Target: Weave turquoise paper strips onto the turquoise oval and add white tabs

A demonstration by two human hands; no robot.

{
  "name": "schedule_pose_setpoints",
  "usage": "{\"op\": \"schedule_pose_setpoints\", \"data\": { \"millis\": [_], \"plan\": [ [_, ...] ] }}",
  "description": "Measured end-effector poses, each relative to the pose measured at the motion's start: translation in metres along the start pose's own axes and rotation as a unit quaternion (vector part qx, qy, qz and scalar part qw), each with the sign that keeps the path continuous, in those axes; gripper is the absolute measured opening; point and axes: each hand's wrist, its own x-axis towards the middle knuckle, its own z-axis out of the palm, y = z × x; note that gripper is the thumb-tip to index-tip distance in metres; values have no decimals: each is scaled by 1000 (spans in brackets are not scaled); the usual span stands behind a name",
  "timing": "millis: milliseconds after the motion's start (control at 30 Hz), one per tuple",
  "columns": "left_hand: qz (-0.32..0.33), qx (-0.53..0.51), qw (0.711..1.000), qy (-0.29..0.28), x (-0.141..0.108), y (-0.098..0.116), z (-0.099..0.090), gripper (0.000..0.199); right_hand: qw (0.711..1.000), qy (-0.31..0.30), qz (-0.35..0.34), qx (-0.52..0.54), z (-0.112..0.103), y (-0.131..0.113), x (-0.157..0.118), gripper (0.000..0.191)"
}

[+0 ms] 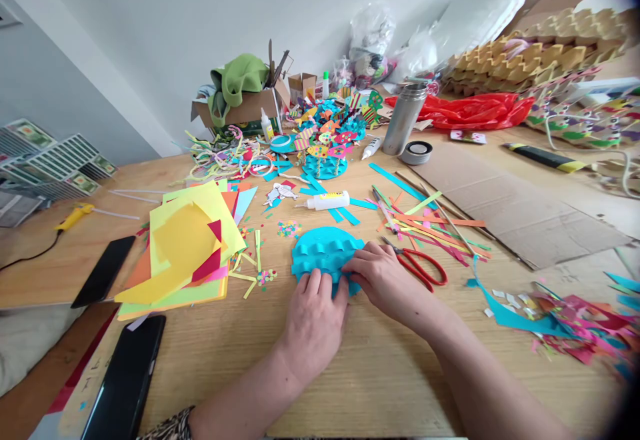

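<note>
A round blue paper piece (pixel 320 240) with rows of wavy, raised blue strips lies flat on the table before me. My left hand (pixel 316 313) has its fingers bent onto the near edge, closed on a blue paper strip (pixel 336 277) there. At the right edge of the disc, the fingers of my right hand (pixel 383 277) are pinched together on the same strip; the fingertips partly hide it. Red-handled scissors (pixel 420 267) rest just right of my right hand. A white glue bottle (pixel 325 201) lies on its side beyond the disc.
Coloured paper sheets (pixel 180 240) are stacked at left, near two phones (pixel 125 373). Paper strips (pixel 440 227) and flat cardboard (pixel 505 200) lie at right. A metal flask (pixel 404 120) and a paper fish craft (pixel 325 153) stand behind. Another person's arm (pixel 55 367) is at far left.
</note>
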Motion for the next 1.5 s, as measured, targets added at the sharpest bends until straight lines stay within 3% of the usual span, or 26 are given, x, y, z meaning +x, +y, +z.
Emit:
{"op": "schedule_pose_setpoints", "data": {
  "millis": [233, 633, 833, 1167, 1267, 1500],
  "plan": [
    [-6, -10, 1000, 3, 0, 1, 1, 35, 999, -20, 39, 8, 0, -1, 1, 16],
    [-4, -12, 1000, 1, 0, 0, 2, 36, 999, 17, 29, -33, 6, 6, -1, 11],
    [-7, -17, 1000, 4, 0, 0, 2, 34, 997, 50, 18, -48, 8, 12, -3, 18],
    [-5, -19, 1000, 13, -1, 0, 6, 34, 994, 85, 69, -3, -12, 16, -11, 22],
    [-2, -23, 1000, 10, -1, 0, 5, 33, 993, 69, 93, -8, -15, 20, -14, 20],
    [-1, -22, 1000, 4, -2, -1, 9, 39, 986, -39, 151, -51, -12, 25, -16, 23]
  ]
}}
